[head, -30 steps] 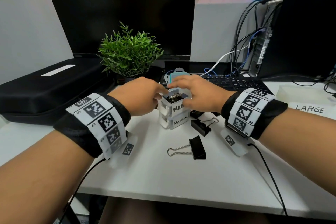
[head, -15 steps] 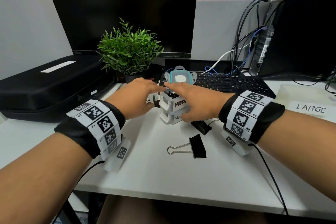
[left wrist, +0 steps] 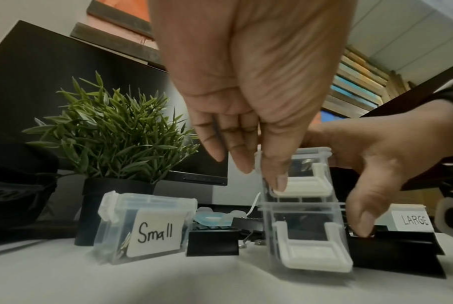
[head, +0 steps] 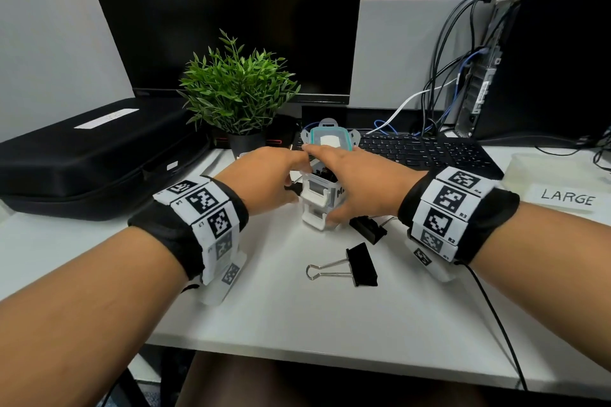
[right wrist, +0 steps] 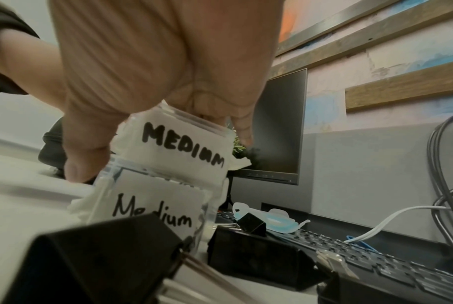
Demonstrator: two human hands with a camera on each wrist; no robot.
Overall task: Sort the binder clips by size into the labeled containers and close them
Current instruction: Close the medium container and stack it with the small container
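Two hands meet over a stack of two small clear containers on a white desk. The upper container, labelled "MEDIAM", sits open on top of the lower container, labelled "Medium"; dark binder clips show inside its mouth from the head view.

The left hand has its thumb tip pressed on the upper container's white side latch, its other fingers hanging straight and loose beside the container, grasping nothing. The right hand wraps the stack from the right, its palm over the top rim and its thumb down the near side.

Only the left wrist view shows a third container, labelled "Small", standing closed on the desk left of the stack with metal clip handles visible through its wall, and a black clip just right of it. Only the right wrist view reads both "medium" labels.

The head view alone shows a teal-rimmed lid lying beyond the hands on the keyboard, a large binder clip loose near the desk's front, another clip just beside the right hand, and a "LARGE" label at far right.
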